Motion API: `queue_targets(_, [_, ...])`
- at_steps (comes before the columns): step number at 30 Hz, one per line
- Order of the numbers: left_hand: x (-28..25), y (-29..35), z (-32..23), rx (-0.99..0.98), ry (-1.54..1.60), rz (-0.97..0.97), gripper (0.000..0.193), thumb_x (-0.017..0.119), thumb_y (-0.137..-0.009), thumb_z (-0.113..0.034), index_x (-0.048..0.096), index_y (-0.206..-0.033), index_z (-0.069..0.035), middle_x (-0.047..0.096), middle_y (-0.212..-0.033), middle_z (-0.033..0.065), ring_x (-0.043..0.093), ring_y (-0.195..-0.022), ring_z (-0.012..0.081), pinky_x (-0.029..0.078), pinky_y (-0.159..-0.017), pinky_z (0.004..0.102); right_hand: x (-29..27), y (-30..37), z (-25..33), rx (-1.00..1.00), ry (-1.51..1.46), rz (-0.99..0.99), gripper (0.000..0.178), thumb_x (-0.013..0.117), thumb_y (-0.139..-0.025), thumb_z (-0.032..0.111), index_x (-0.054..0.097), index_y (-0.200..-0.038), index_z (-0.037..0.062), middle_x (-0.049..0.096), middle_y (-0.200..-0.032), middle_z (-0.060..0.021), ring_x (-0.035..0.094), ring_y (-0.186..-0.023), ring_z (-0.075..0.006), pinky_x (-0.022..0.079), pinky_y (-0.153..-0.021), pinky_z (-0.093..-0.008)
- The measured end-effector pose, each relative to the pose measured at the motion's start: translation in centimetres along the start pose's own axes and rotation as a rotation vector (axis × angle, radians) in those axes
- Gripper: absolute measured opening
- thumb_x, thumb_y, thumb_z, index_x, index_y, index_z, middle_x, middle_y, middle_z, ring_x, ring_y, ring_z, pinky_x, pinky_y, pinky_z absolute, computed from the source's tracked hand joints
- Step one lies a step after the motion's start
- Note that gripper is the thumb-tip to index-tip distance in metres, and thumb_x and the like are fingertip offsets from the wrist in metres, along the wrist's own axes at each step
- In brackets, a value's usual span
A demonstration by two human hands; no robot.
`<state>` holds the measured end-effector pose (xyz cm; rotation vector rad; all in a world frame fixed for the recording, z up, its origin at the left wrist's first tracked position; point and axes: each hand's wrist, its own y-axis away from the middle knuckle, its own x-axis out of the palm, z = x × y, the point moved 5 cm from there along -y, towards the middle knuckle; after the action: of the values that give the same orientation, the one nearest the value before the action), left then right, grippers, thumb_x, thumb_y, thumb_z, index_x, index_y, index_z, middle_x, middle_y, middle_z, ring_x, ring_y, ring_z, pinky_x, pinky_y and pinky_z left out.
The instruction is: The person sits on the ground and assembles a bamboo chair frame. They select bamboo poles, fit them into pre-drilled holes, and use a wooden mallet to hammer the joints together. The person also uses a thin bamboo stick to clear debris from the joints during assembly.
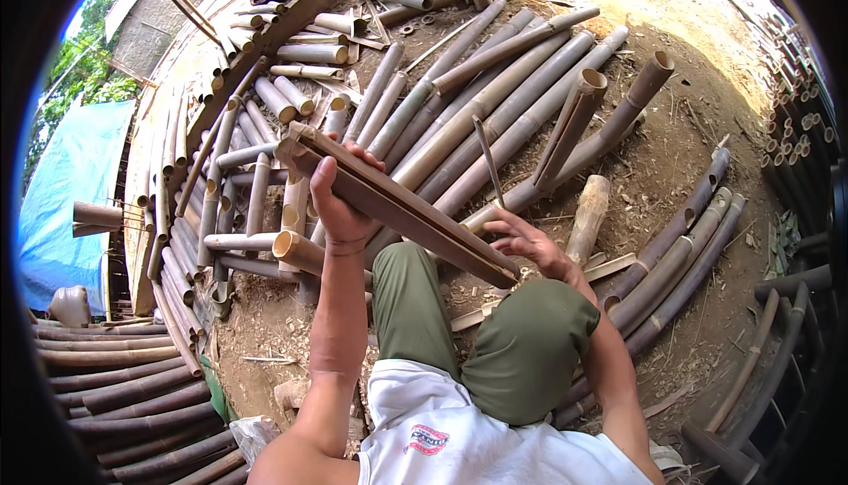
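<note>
My left hand (340, 198) is closed around the upper part of a split bamboo piece (415, 211), thumb on the near side and fingertips on the far side. The piece slants down to the right across my knees, with a long gap between its brown strips. Beside its lower end is my right hand (536, 245), fingers apart and holding nothing that I can see. A thin, slightly curved, blade-like strip (488, 162) stands upright just beyond my right fingertips. Whether they touch it, I cannot tell.
Long bamboo poles (503, 109) lie beyond my knees. An upright split bamboo section (572, 123) and a short pale log (589, 215) stand to the right. Shorter cut tubes (256, 189) crowd the left. More poles (676, 277) lie at right; shavings litter the dirt floor (671, 344).
</note>
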<state>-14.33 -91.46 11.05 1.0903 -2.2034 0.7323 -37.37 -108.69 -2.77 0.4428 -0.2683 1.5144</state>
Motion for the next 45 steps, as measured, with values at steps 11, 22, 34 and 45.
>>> queue_targets(11, [0.2, 0.3, -3.0, 0.229, -0.353, -0.111, 0.047, 0.065, -0.091, -0.022, 0.045, -0.126, 0.001, 0.062, -0.101, 0.0136, 0.064, -0.085, 0.0234, 0.056, -0.078, 0.0405, -3.3, 2.3, -9.2, 0.231, 0.168, -0.161, 0.039, 0.063, -0.099, 0.037, 0.064, -0.120, 0.0042, 0.059, -0.067, 0.0024, 0.054, -0.064, -0.0039, 0.042, -0.053, -0.0229])
queue_targets(22, [-4.4, 2.7, -1.3, 0.345, -0.671, -0.300, 0.034, 0.071, -0.086, -0.005, 0.055, -0.116, -0.001, 0.066, -0.103, 0.0075, 0.064, -0.094, 0.0178, 0.050, -0.091, 0.0330, -20.8, 17.9, -9.8, 0.326, 0.811, -1.508, 0.076, 0.060, -0.095, 0.050, 0.041, -0.144, -0.0058, 0.067, -0.114, -0.0211, 0.066, -0.104, -0.0337, 0.052, -0.089, -0.0425])
queue_targets(34, [-6.9, 8.1, 3.4, 0.392, -0.599, -0.297, 0.045, 0.071, -0.086, -0.005, 0.048, -0.124, -0.001, 0.060, -0.108, 0.0103, 0.063, -0.097, 0.0216, 0.050, -0.093, 0.0388, -16.3, 10.3, -14.9, 0.713, 0.967, -1.299, 0.111, 0.084, -0.073, 0.045, 0.021, -0.151, -0.0028, 0.022, -0.154, -0.0312, 0.034, -0.139, -0.0453, 0.032, -0.115, -0.0512])
queue_targets(45, [-5.9, 8.5, 4.6, 0.334, -0.831, -0.203, 0.057, 0.079, -0.075, 0.005, 0.048, -0.122, -0.004, 0.060, -0.107, 0.0084, 0.062, -0.099, 0.0167, 0.053, -0.087, 0.0327, -15.9, 12.0, -8.4, 0.227, -0.167, -1.058, 0.060, 0.079, -0.078, 0.032, 0.059, -0.121, -0.0037, 0.066, -0.100, -0.0123, 0.065, -0.085, -0.0228, 0.053, -0.081, -0.0354])
